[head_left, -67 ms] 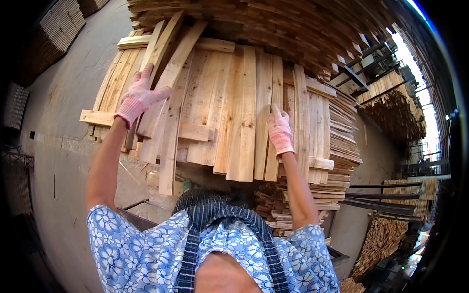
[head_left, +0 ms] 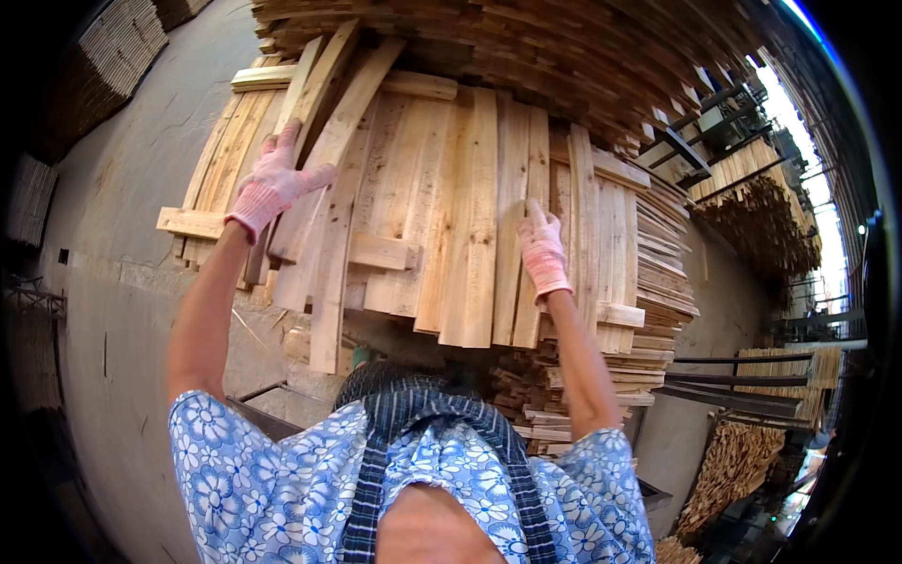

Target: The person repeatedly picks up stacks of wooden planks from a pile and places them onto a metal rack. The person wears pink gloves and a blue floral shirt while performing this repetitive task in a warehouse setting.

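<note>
My left hand (head_left: 275,182), in a pale pink knit glove, lies on the slanting planks at the left of the pile. Its fingers point away from me and the thumb sticks out to the right, over a slanted plank (head_left: 344,127). On the right, my right hand (head_left: 545,248) wears a matching glove and rests with outstretched fingers on a narrow plank (head_left: 536,169). Between the hands, several pale wooden planks (head_left: 456,235) lie side by side, pointing away from me. A short crosspiece (head_left: 380,251) shows among them, near my left hand.
A tall stack of darker boards (head_left: 489,47) stands right behind the planks. More stacked boards (head_left: 658,273) rise at the right side. Grey floor (head_left: 122,310) stretches along the left. Dark metal bars (head_left: 733,395) and further wood piles (head_left: 752,202) stand at the far right.
The whole picture has shifted very slightly. Both hands keep their places on the planks, and no plank has visibly moved against the others.
</note>
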A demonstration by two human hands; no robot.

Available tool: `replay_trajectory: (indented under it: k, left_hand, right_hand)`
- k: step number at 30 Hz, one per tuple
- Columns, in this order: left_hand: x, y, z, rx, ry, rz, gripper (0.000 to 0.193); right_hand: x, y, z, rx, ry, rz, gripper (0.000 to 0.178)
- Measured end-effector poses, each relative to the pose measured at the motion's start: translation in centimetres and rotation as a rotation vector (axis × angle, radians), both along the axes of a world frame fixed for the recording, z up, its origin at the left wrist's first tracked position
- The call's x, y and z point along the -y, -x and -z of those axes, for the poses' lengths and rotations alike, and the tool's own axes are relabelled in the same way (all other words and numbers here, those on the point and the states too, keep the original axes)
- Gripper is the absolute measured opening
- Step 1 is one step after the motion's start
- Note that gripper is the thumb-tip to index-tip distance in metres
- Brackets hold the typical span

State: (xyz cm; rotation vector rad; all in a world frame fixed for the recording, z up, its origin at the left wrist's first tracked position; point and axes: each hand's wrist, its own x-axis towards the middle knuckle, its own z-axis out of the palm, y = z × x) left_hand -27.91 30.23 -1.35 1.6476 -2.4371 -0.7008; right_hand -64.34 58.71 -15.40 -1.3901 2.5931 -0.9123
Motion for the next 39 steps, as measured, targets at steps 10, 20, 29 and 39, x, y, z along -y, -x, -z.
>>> replay_trajectory:
  k: [10, 20, 29, 39]
  left_hand:
    - [-0.1, -0.6, -1.5, -0.043, -0.114, 0.036, 0.116]
    - [1.0, -3.1, 0.2, -0.559, -0.290, 0.011, 0.089]
    - [5.4, -7.8, -0.2, -0.371, 0.088, -0.121, 0.076]
    - [7.4, -9.6, 5.1, -0.375, -0.032, -0.088, 0.087]
  right_hand:
    - [7.1, -7.6, -6.8, -0.277, -0.331, 0.072, 0.066]
    - [22.9, -20.6, -16.3, 0.234, -0.019, -0.065, 0.069]
    - [26.7, -19.4, -13.5, 0.114, -0.261, -0.017, 0.078]
    - [1.8, -0.8, -11.4, 0.360, 0.076, -0.076, 0.079]
